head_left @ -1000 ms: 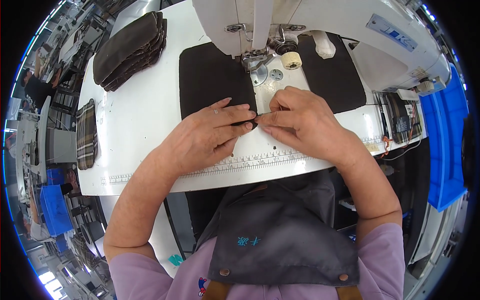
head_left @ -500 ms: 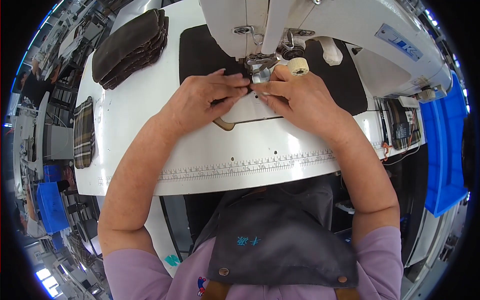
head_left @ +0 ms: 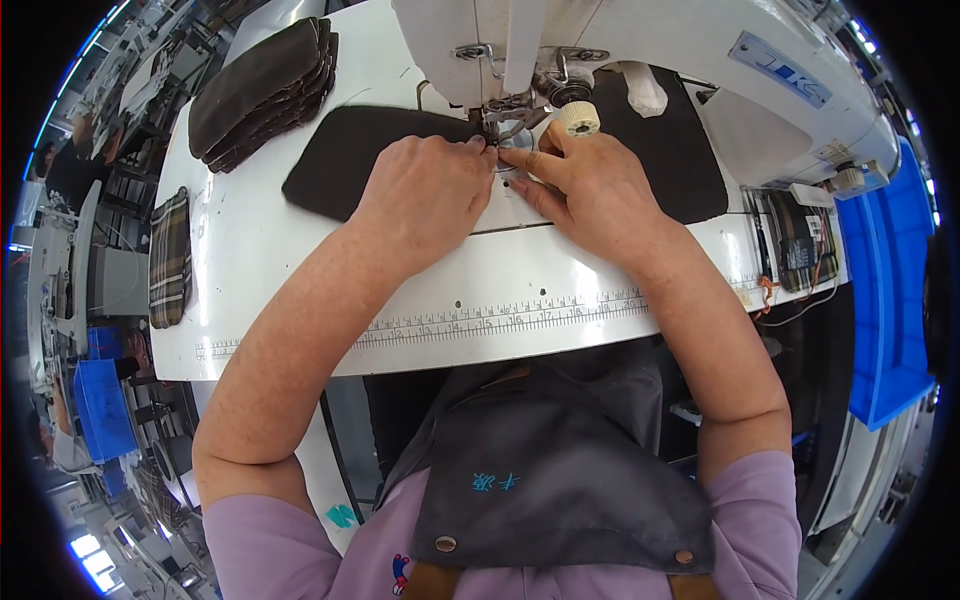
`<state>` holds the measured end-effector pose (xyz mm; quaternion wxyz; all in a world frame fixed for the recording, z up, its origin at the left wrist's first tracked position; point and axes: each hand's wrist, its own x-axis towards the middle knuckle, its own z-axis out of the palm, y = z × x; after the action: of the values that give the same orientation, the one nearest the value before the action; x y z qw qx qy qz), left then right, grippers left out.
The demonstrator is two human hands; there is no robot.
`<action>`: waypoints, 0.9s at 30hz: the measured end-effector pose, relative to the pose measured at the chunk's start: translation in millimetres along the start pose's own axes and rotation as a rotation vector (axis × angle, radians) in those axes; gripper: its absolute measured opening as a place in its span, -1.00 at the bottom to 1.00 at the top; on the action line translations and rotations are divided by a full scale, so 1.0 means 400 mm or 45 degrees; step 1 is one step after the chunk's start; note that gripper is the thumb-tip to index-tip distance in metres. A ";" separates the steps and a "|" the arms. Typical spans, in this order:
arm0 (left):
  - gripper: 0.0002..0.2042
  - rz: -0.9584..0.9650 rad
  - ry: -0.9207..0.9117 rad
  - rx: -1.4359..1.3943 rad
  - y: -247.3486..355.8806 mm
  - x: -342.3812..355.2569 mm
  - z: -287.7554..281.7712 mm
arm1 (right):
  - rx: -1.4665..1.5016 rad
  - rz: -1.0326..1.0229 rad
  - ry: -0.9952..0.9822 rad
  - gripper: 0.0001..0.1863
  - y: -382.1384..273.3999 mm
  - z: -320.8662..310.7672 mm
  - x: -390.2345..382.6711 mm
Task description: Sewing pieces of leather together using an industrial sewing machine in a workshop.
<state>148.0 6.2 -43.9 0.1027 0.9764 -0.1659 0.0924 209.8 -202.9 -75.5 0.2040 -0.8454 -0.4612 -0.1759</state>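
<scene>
A dark, flat piece of material with rounded corners lies on the white sewing table, reaching from the left to the sewing machine's needle area. My left hand is closed over its near edge, fingertips at the presser foot; its thumb is mostly hidden. Just right of the needle, my right hand has its index finger and thumb stretched out and apart, tips by the needle plate. Its other fingers are partly hidden behind the machine's parts. The sewing machine covers the far part of the work.
Stacked dark pieces lie at the far left, and a folded plaid piece at the left edge. Another dark sheet lies under the machine arm, beside a second plaid bundle. A blue bin stands at right.
The dark piece has turned, its free end swinging left and nearer. My left hand has curled more and shifted slightly right. My right index finger and thumb have spread farther apart.
</scene>
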 end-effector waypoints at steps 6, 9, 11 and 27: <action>-0.77 0.013 -0.017 0.093 0.001 -0.017 -0.001 | 0.052 -0.034 0.076 -0.79 -0.001 -0.002 -0.009; -0.73 0.110 0.271 -0.007 -0.018 -0.042 0.039 | 0.126 -0.099 0.080 -0.82 -0.009 -0.008 -0.018; -0.64 0.048 0.320 -0.248 -0.013 -0.062 0.045 | 0.143 -0.136 0.089 -0.83 -0.019 -0.012 -0.022; -0.65 0.220 0.095 -0.425 -0.022 -0.134 0.023 | 0.203 -0.247 -0.045 -0.77 -0.091 -0.052 -0.076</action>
<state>102.5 28.5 -65.9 0.2611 0.9238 -0.2582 0.1082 160.8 -217.0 -65.6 0.2445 -0.7808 -0.5569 -0.1427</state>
